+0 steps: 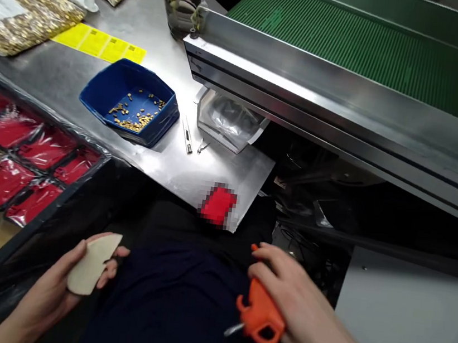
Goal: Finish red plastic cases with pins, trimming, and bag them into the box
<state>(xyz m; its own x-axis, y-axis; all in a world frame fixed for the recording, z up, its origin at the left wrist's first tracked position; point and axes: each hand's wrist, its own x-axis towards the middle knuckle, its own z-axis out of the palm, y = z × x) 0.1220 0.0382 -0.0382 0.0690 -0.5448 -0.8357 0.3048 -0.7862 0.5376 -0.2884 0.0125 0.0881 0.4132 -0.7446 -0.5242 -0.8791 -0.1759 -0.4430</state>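
The left hand (58, 284) is closed around a flat, beige, curved piece of stiff material (92, 269), fingers wrapped over its edge, low above the dark lap. The right hand (296, 304) is clamped on an orange plastic pistol-shaped tool with a metal needle tip (260, 313), well apart from the left. Above them, on the steel counter (76, 78), stands a blue plastic tray holding small brass-coloured parts (130, 102). Just beside it lie small metal tweezers (187, 135). Red items in clear wrapping (14, 166) lie left, a green conveyor belt (356, 42) right.

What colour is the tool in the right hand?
Orange, with a small metal tip; the right hand grips it in the head view.
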